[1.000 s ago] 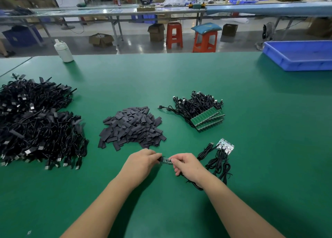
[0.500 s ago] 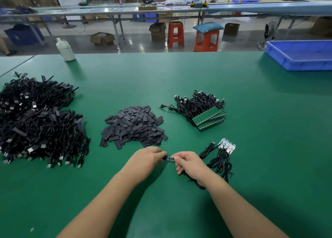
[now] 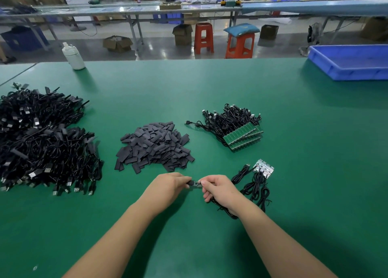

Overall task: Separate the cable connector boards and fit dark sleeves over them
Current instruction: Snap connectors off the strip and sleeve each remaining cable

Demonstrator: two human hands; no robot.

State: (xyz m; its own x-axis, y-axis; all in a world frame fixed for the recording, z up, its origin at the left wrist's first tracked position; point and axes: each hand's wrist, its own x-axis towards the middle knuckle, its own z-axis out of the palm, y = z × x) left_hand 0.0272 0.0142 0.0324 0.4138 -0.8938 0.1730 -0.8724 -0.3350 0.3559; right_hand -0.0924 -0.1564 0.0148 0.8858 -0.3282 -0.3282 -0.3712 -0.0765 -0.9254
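Head view: only one.
Board (image 3: 196, 183): low over the mat, between both hands; light, stiff, likely fragile, best held by its edges.
Left hand (image 3: 168, 186): pinching a sleeve (image 3: 189, 183) at the board's end.
Right hand (image 3: 220, 190): pinching the board, its cable (image 3: 222, 209) trailing under the wrist.
Sleeves (image 3: 154, 146): soft, thin.

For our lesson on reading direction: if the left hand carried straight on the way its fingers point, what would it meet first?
The left hand points right along the small connector board, so it would likely meet the right hand gripping the board's other end.

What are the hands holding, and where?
The left hand pinches a dark sleeve's end; the right hand pinches a small connector board at its cable end.
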